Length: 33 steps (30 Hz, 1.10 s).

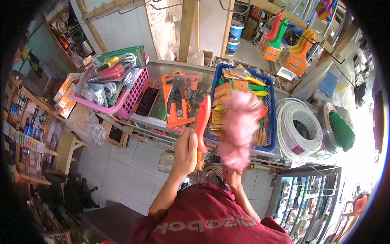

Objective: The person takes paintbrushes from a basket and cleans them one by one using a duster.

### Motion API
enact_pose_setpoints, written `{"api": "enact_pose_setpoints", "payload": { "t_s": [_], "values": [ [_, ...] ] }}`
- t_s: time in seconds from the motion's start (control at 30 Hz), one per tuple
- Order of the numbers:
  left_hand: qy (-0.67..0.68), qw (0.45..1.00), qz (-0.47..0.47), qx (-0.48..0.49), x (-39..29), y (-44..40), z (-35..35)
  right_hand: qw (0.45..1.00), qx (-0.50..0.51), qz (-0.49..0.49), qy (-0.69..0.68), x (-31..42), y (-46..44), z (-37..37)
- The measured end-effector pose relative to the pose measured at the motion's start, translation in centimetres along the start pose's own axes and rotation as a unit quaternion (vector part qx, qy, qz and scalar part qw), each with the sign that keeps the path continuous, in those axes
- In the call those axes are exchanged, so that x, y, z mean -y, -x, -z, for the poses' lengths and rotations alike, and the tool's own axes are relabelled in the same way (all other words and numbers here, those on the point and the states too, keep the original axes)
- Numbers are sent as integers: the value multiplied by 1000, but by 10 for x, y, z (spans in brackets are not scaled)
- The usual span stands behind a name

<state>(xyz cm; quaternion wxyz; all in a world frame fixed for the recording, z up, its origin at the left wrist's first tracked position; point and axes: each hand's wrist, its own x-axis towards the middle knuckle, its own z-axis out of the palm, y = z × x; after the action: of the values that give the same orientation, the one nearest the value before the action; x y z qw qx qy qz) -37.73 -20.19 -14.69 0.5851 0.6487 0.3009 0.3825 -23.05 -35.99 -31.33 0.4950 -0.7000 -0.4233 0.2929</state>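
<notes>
My left hand point(187, 152) is closed around a paintbrush with a red-orange handle point(204, 116); the handle points up and the bristle end is low by my fingers. My right hand point(232, 177) is closed at the lower end of a fluffy pink duster point(239, 132), which is blurred by motion. The duster hangs over the blue basket point(273, 122), hiding part of it. Inside the basket lie several packaged brushes with yellow and green handles point(256, 87).
A pink basket point(132, 94) of packaged goods stands at the counter's left, near orange-handled cutters point(176, 97). Coiled white cable point(298, 128) sits right of the blue basket. Brushes hang from hooks above point(300, 53). Below is a tiled floor point(122, 162).
</notes>
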Motion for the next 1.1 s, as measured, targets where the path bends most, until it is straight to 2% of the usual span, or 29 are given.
{"api": "enact_pose_setpoints", "payload": {
  "t_s": [0.07,0.1,0.13,0.17,0.2,0.23,0.3,0.33,0.4,0.43,0.5,0.53,0.6,0.63,0.67,0.7,0.73,0.77,0.87,0.9,0.93,0.97,1.0,1.03,1.1],
  "values": [
    [-16,994,-100,-50,-3,-10,-15,995,-29,99,10,1,-6,5],
    [-30,986,-147,-75,-3,-13,-19,925,3,-48,-377,6,-7,4],
    [-38,989,-123,-67,-4,-13,-18,692,32,-193,-695,16,-8,4],
    [-45,992,-102,-59,-6,-15,-17,825,40,-128,-549,11,-11,6],
    [-50,994,-82,-49,-8,-16,-16,943,28,-66,-325,6,-13,9],
    [22,998,-48,-27,-9,-16,-16,991,-10,-22,-128,3,-16,11],
    [-53,989,-117,-67,-5,-21,-16,982,36,-9,-187,1,-13,16],
    [-70,985,-139,-81,0,-22,-15,969,41,83,-228,13,-16,14],
    [-91,973,-185,-103,12,-26,-12,881,-6,-45,-470,-3,-22,-5],
    [-90,973,-181,-115,13,-27,-10,930,-13,24,-368,-1,-24,-7],
    [-96,980,-89,-148,7,-20,-10,929,-3,-8,-369,6,-20,2],
    [-167,963,-128,-169,-1,-20,-8,912,34,-18,-408,22,-24,4],
    [-153,962,-102,-201,20,-22,-7,870,109,-40,-480,37,-29,6],
    [-146,961,-89,-216,30,-23,-7,893,92,-42,-439,24,-29,6],
    [-163,951,-117,-234,12,-19,-6,914,76,-45,-396,10,-28,6],
    [-126,953,-129,-245,5,-18,-8,888,77,-86,-445,-7,-29,3],
    [-166,938,-153,-262,8,-19,-5,921,96,42,-375,-14,-34,7],
    [-207,922,-176,-277,14,-18,0,931,95,170,-310,-21,-38,12],
    [-259,892,-241,-282,22,-14,6,956,179,206,-111,-35,-23,20],
    [-264,886,-263,-278,25,-13,8,958,193,135,-166,-54,-23,15],
    [-266,886,-214,-315,12,-19,3,957,184,82,-211,-52,-28,14],
    [-209,912,-193,-294,17,-15,4,952,173,36,-251,-48,-32,16],
    [-225,902,-209,-304,16,-16,4,949,169,23,-264,-47,-33,17],
    [-242,891,-224,-311,13,-17,3,951,165,29,-260,-49,-34,16],
    [-313,859,-232,-331,29,-17,6,967,161,154,-122,-65,-32,17]
  ]
}}
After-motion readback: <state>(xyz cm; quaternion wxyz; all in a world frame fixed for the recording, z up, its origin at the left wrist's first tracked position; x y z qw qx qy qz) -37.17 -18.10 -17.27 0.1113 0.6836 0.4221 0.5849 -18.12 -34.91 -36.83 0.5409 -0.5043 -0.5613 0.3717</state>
